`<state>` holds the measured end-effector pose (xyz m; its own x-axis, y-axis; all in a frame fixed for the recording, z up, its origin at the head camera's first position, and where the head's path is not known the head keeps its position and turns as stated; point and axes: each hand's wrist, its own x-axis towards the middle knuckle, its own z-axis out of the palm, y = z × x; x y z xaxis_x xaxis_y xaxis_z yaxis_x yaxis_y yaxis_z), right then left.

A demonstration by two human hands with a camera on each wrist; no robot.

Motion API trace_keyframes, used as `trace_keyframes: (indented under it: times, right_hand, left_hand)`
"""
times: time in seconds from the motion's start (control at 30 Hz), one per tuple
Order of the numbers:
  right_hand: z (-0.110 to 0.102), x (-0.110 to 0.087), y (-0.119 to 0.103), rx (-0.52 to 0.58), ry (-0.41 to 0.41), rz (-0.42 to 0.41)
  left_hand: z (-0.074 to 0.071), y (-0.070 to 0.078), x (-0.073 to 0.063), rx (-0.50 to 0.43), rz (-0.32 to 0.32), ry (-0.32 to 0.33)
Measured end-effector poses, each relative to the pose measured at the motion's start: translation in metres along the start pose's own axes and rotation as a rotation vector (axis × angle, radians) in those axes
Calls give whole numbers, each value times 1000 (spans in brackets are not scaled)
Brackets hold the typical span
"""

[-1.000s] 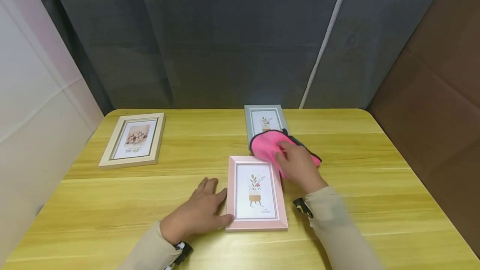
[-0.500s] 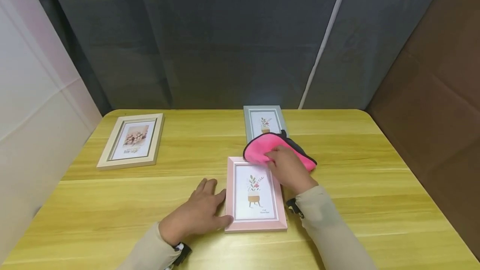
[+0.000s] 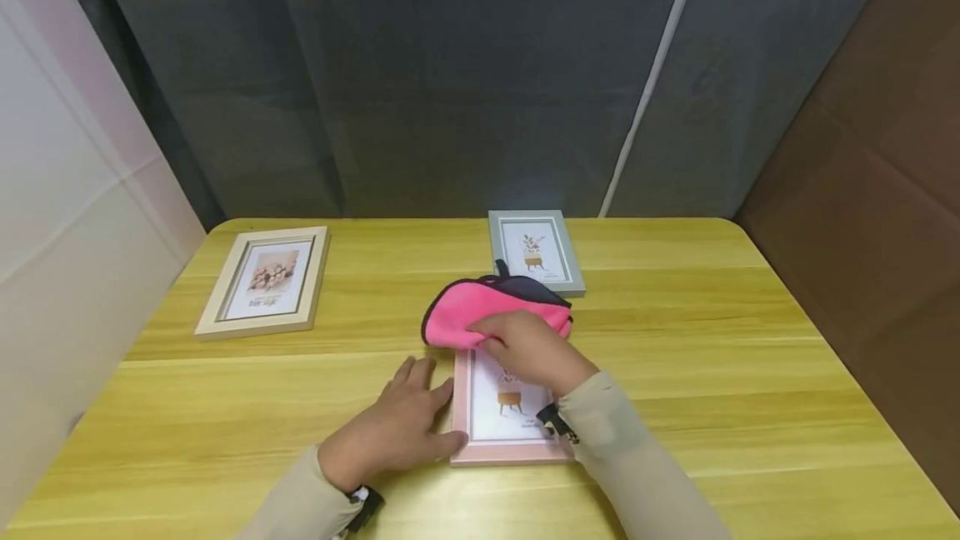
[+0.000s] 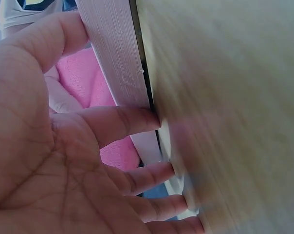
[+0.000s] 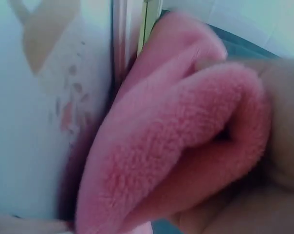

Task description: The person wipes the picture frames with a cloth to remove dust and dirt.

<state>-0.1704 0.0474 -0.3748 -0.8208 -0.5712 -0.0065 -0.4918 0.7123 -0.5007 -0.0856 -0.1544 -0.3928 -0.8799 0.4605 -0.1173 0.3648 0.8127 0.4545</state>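
Observation:
A pink picture frame [image 3: 517,452] with a potted-plant print lies flat on the table in front of the person. The left hand [image 3: 397,423] rests at its left side, fingers spread, thumb at the lower left corner; the left wrist view shows the thumb and index finger against the frame's side [image 4: 115,53]. In the right hand [image 3: 536,348] a pink fluffy cloth [image 3: 465,311] with black edging and a dark grey back is pinched. It lies over the upper end of the pink frame and hides that part. In the right wrist view the cloth [image 5: 152,136] bunches up against the print.
A grey-blue picture frame [image 3: 576,277] lies behind the cloth near the table's back edge. At the back left lies a cream picture frame [image 3: 217,327]. The wooden table [image 3: 712,357] meets a dark curtain [image 3: 450,90] at its back.
The right hand has swept the cloth leftward along the upper end of the pink frame, uncovering the grey-blue frame. The left hand and the frames have stayed in place.

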Motion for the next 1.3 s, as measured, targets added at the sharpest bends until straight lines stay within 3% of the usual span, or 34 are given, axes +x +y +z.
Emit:
trace_keyframes:
  times: [0.17, 0.4, 0.67, 0.8, 0.93, 1.17, 1.3]
  right_hand:
    - [1, -2, 0, -31, -74, -51]
    - [-8, -11, 9, -135, -79, 40]
    - [-34, -23, 34, -150, -48, 201]
    - [-34, -23, 38, -180, -31, 214]
    - [-25, -18, 32, -208, -32, 159]
    - [-7, -8, 13, -201, -60, -58]
    - [-7, -9, 9, -137, -84, -67]
  left_hand:
    - [0, 0, 1, 10, 21, 10]
    - [0, 2, 1, 3, -15, -11]
    - [1, 2, 0, -13, -39, -25]
    - [1, 2, 0, -17, -42, -29]
    - [1, 1, 0, -11, -37, -25]
    - [3, 1, 2, 2, -36, -12]
    - [3, 0, 2, 0, -44, -15]
